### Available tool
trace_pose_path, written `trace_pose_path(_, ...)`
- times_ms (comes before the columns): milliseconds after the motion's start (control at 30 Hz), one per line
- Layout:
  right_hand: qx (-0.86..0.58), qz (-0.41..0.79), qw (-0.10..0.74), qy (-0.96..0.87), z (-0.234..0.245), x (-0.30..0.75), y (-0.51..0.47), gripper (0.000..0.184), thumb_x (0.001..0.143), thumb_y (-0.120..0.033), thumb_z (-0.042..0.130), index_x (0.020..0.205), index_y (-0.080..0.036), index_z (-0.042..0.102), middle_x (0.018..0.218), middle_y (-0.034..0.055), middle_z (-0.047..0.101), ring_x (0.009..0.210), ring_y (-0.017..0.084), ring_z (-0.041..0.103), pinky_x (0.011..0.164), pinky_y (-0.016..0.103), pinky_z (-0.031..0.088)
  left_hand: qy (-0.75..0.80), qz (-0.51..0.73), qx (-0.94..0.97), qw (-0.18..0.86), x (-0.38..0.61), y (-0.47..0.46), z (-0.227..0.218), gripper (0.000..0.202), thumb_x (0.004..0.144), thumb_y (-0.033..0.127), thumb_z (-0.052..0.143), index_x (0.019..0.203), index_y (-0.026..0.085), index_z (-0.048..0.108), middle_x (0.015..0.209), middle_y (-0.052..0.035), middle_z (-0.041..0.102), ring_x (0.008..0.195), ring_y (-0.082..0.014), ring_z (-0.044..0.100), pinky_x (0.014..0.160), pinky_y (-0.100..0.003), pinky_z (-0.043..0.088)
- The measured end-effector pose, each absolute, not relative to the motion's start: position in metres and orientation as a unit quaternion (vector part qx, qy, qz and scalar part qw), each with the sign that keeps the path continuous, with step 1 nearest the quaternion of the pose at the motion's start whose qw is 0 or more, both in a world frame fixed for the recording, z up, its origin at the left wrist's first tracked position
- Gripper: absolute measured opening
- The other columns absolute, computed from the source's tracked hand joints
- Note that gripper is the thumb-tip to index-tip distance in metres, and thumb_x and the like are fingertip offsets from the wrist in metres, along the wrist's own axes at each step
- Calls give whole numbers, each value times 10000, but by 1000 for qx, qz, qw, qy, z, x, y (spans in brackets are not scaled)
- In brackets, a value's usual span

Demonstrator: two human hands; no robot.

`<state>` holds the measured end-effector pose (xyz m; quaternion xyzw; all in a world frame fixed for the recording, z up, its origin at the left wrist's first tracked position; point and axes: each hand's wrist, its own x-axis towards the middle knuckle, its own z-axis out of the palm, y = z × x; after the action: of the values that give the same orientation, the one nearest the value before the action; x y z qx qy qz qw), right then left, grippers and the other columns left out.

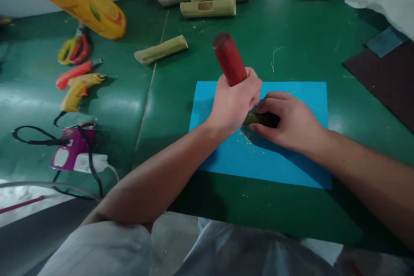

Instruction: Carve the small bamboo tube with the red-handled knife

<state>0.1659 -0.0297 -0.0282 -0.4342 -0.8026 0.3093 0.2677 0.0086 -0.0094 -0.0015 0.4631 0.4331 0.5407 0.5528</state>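
Observation:
My left hand is closed around the thick red handle of a tool. The handle stands up out of the fist, and the tool's working end is hidden below it. Close by on the right, my right hand pinches a short dark green piece of bamboo between thumb and fingers. One end of that piece reaches under the left fist. Both hands are over a blue sheet, where small shavings are scattered beneath the bamboo.
Several cut bamboo tubes lie at the back, with a shorter tube nearer. On the left are an orange bottle, scissors, a red-handled cutter, a yellow glue gun and a purple power strip with cables. Dark sheets lie right.

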Motion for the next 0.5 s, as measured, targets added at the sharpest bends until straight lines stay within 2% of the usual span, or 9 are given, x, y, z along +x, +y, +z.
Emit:
trace_pose_path(167, -434, 311, 262, -804, -28, 166, -30, 174, 838, -328, 794, 813, -225, 656, 853, 66, 678, 853, 252, 623, 749, 393, 454, 448, 517, 460, 566, 9, -14, 5, 410, 880, 84, 617, 543, 225, 433, 488, 37, 388, 492, -100, 264, 524, -318, 231)
trace_pose_path(333, -429, 315, 260, -806, -28, 166, -30, 147, 849, -314, 783, 829, -217, 674, 867, 83, 710, 914, 283, 656, 783, 413, 472, 405, 481, 472, 617, 3, -13, 9, 392, 794, 145, 583, 496, 242, 348, 481, 55, 269, 451, -79, 224, 504, -311, 152)
trace_pose_path(400, -428, 313, 262, -806, -28, 165, -30, 148, 844, -315, 789, 825, -220, 676, 861, 79, 708, 906, 280, 647, 776, 410, 466, 401, 502, 467, 607, 2, -12, 7, 373, 785, 153, 561, 501, 245, 338, 495, 51, 284, 455, -78, 233, 511, -313, 152)
trace_pose_path(500, -433, 306, 268, -804, -28, 165, -31, 158, 839, -322, 793, 813, -222, 673, 853, 73, 689, 861, 260, 622, 751, 401, 450, 413, 553, 454, 564, 5, -11, 4, 383, 842, 146, 575, 530, 242, 375, 499, 46, 335, 472, -88, 265, 522, -303, 207)
